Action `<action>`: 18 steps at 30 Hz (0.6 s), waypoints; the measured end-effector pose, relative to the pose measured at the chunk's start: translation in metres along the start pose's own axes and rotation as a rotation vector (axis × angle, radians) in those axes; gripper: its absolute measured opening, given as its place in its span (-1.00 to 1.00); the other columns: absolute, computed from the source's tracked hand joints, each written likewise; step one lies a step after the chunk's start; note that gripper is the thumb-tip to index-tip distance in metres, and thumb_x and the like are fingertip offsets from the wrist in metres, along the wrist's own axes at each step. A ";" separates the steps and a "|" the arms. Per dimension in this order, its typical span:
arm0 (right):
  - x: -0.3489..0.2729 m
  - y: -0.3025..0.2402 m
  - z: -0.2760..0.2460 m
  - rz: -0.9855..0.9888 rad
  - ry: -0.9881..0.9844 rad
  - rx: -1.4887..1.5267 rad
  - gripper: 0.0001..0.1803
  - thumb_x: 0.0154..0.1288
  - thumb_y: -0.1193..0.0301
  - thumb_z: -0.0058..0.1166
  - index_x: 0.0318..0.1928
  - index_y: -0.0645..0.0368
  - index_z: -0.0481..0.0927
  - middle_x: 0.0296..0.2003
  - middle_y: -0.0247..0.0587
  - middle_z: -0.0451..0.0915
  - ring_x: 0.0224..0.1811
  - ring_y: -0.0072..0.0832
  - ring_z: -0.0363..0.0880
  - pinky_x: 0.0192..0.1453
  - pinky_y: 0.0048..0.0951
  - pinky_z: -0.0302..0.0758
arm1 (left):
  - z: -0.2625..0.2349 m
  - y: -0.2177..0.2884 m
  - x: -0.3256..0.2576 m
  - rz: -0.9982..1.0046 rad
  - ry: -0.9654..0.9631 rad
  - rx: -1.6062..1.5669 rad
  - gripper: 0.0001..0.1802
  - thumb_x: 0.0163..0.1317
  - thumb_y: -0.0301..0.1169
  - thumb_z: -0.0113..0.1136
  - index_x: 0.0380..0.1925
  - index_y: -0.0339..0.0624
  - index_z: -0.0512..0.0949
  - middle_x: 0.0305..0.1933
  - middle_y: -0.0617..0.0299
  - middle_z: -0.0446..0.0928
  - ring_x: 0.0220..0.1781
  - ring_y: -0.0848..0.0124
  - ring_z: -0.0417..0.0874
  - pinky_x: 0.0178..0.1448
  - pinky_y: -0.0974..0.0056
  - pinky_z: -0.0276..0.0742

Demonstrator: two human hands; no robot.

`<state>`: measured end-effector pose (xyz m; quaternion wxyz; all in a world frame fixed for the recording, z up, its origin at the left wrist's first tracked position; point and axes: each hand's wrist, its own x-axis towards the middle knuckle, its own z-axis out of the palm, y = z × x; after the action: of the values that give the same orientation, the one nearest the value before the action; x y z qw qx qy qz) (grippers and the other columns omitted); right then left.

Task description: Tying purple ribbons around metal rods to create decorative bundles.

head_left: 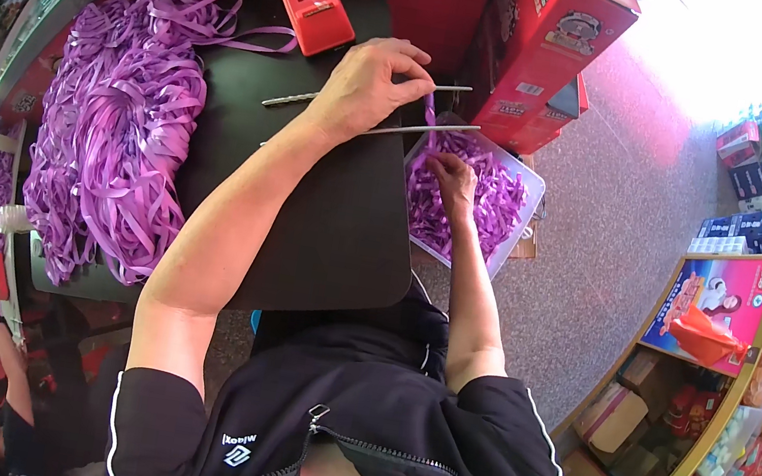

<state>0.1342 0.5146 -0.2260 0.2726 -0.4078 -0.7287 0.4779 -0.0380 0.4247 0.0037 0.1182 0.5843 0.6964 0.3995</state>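
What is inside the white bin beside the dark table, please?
A heap of purple ribbon shows inside the white bin. Its bottom is hidden under the heap, and the right hand covers some of the ribbon.

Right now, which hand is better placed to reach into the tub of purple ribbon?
Probably the right hand: it is at the tub, while the left hand is farther away, by the metal rods.
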 end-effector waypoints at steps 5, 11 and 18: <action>-0.014 0.025 0.007 0.090 -0.026 0.190 -0.79 0.21 0.36 0.25 -0.24 0.26 0.69 -0.44 -0.32 0.68 -0.39 -0.65 0.55 -0.24 -0.57 0.47 | -0.002 -0.001 0.000 -0.008 -0.016 -0.022 -0.77 0.16 -0.30 0.28 -0.29 -0.22 0.69 0.07 0.14 0.57 0.22 0.24 0.47 0.31 0.21 0.28; -0.047 0.040 0.009 0.077 -0.233 0.223 -0.77 0.23 0.32 0.24 -0.21 0.22 0.68 -0.43 -0.28 0.68 -0.41 -0.65 0.54 -0.31 -0.53 0.45 | 0.002 0.001 0.001 -0.003 -0.020 -0.024 -0.77 0.18 -0.30 0.27 -0.29 -0.22 0.69 0.08 0.14 0.57 0.21 0.26 0.49 0.32 0.20 0.26; -0.079 0.046 0.000 0.148 -0.301 0.378 -0.76 0.27 0.33 0.21 -0.20 0.28 0.66 -0.43 -0.39 0.64 -0.38 -0.67 0.52 -0.24 -0.56 0.45 | 0.002 0.001 0.001 -0.019 -0.022 0.006 -0.77 0.20 -0.29 0.26 -0.26 -0.21 0.69 0.08 0.15 0.57 0.22 0.29 0.48 0.33 0.22 0.26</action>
<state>0.1905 0.4564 -0.2693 0.1966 -0.3262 -0.6269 0.6797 -0.0361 0.4261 0.0032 0.1277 0.5824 0.7018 0.3899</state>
